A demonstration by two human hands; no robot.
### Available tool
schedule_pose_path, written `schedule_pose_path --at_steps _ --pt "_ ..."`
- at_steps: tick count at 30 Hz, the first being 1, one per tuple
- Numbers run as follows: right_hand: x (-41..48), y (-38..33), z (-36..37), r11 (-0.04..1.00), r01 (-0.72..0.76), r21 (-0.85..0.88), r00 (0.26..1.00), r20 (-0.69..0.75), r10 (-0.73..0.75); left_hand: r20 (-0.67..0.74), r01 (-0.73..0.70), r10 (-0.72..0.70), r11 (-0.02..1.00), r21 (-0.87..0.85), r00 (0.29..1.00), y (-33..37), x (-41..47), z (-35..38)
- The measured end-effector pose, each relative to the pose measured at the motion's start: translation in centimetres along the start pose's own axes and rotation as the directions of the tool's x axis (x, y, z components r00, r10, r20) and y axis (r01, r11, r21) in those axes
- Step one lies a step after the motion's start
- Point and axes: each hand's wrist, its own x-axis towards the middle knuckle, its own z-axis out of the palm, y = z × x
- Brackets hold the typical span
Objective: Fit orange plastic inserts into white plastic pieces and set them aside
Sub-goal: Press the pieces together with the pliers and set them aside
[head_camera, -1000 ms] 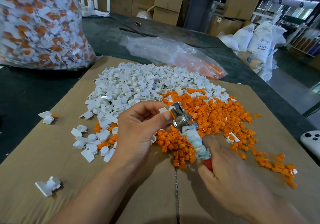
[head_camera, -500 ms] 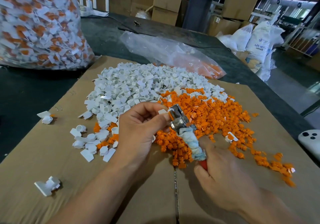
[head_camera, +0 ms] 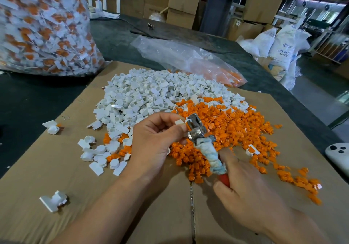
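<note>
My left hand (head_camera: 154,145) pinches a small white plastic piece (head_camera: 179,122) between thumb and fingers, right against the metal jaws of a hand tool (head_camera: 196,128). My right hand (head_camera: 245,192) grips that tool by its cloth-wrapped, red-tipped handle (head_camera: 213,159). A trace of orange shows at the jaws. Behind the hands lies a heap of white pieces (head_camera: 147,94), with a heap of orange inserts (head_camera: 236,128) to its right. Both heaps rest on the cardboard sheet (head_camera: 37,168).
A big clear bag of assembled white-and-orange parts (head_camera: 41,26) stands at the back left. A flat plastic bag with orange inserts (head_camera: 190,60) lies behind the heaps. Loose white pieces (head_camera: 53,200) lie at the left. A white device (head_camera: 338,155) sits at the right edge.
Both hands stay together at the tool; the right hand and handle have shifted slightly nearer the left hand. The white piece remains at the jaws.
</note>
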Motion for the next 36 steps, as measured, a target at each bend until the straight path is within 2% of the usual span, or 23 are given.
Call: schedule_pose_path --at_steps 5,9,13,17,20,24,27,30,36 --pt "-1.0 1.2 -1.2 0.995 -0.068 0.07 0.998 0.015 0.067 -0.069 0.086 -0.089 0.995 -0.053 0.994 0.0 0.4 -0.6" --pt "-2.6 3.5 -2.3 0.98 -0.183 0.079 0.979 -0.077 0.189 -0.125 0.15 -0.16 0.985 -0.083 0.979 -0.1 0.6 -0.9" --pt "-4.3 5.9 -2.6 0.964 -0.267 -0.016 0.953 -0.151 0.261 -0.121 0.183 -0.2 0.974 -0.137 0.972 -0.1 0.7 -0.8" --pt "-5.1 8.2 -2.9 0.951 -0.218 -0.219 0.975 -0.099 0.201 -0.117 0.218 -0.232 0.968 -0.126 0.966 -0.2 0.8 -0.8" --pt "-5.3 10.0 -2.8 0.941 -0.181 -0.285 0.983 -0.038 0.178 -0.104 0.235 -0.243 0.968 -0.088 0.964 -0.2 0.8 -0.8" --pt "-4.5 12.0 -2.9 0.953 -0.127 -0.275 0.992 -0.032 0.123 -0.094 0.216 -0.214 0.976 0.016 0.972 -0.3 0.7 -0.9" --pt "-4.1 12.8 -2.4 0.959 -0.069 -0.273 0.997 0.015 0.076 -0.102 0.18 -0.171 0.98 0.084 0.98 -0.3 0.5 -0.8" --pt "-4.2 13.6 -1.8 0.979 -0.042 -0.2 0.995 0.077 0.059 -0.115 0.137 -0.119 0.977 0.162 0.986 -0.1 0.3 -0.6" --pt "-4.4 13.7 -1.2 0.995 -0.076 -0.068 0.997 0.002 0.076 -0.05 0.06 -0.049 0.969 0.24 0.998 0.0 0.1 -0.1"
